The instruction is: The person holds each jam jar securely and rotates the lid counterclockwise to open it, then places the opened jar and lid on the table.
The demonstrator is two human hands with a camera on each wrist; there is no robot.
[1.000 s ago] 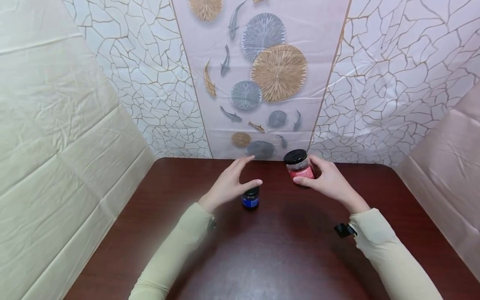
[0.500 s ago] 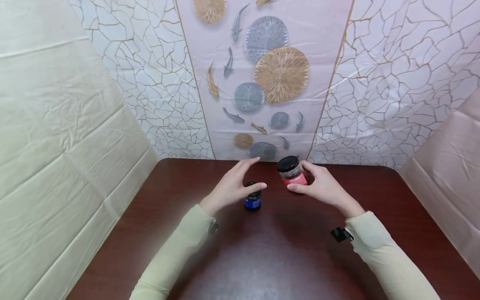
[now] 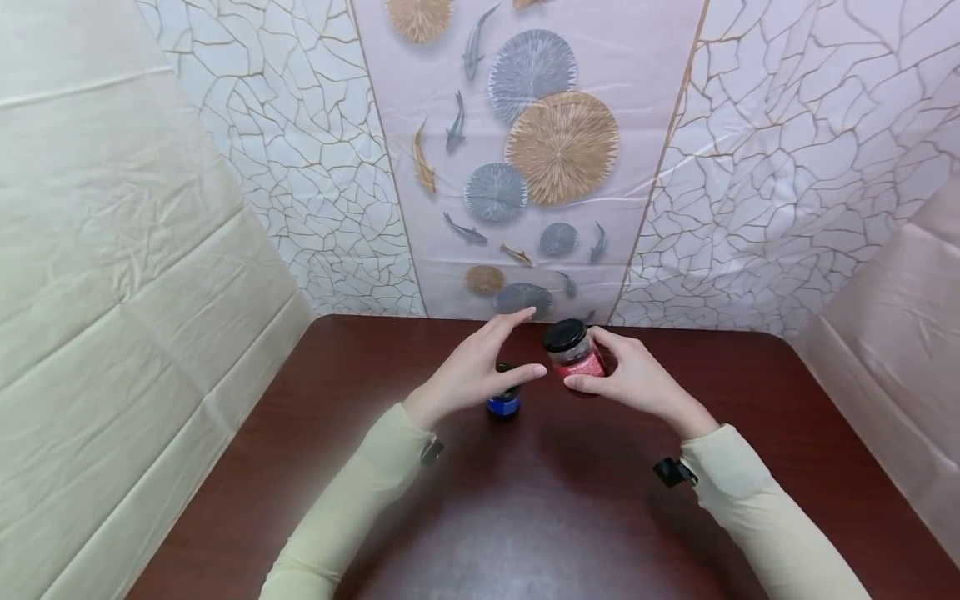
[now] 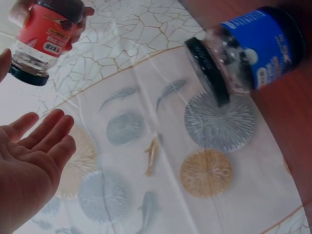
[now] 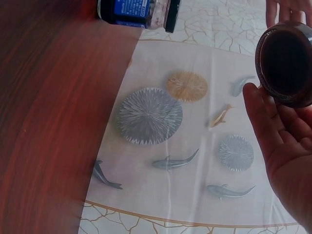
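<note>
Your right hand (image 3: 645,375) grips the red-labelled jar (image 3: 579,364) by its side, thumb toward you and fingers round the far side. You hold this jar in the air over the far part of the table (image 3: 525,517), tilted so that its black lid (image 3: 565,334) leans toward your left hand (image 3: 480,367). The right wrist view shows its dark round base.

Your left hand is wide, its thumb well apart from the fingers, the gap turned toward the red-labelled jar. The thumb tip is just beside that jar, and the left wrist view shows a gap between them.

The blue-labelled jar (image 3: 504,406) stands upright on the table, roughly midway between the left and right edges and nearer the far edge. In the head view your left thumb hides part of its dark lid; in the left wrist view, hand and jar are apart.

Pale sleeves (image 3: 352,500) cover both your arms, with a small black device (image 3: 673,472) at each cuff. Behind the table's far edge, between its rounded corners, hangs a cloth (image 3: 465,100) printed with fish and round fringed shapes.
</note>
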